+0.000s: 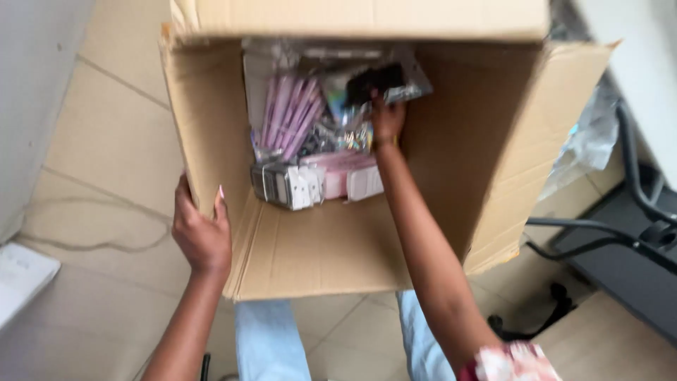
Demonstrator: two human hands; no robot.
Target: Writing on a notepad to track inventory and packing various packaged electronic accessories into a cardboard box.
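Fingers of the left hand (202, 236) clamp the big brown cardboard box (451, 162) wall, steadying it; right hand (387, 120) apparently pinches a clear plastic packet (352, 125) inside.

Bare forearms; pale pink nails; floral pink-white sleeve (511, 361) on right arm; light blue jeans (271, 342).
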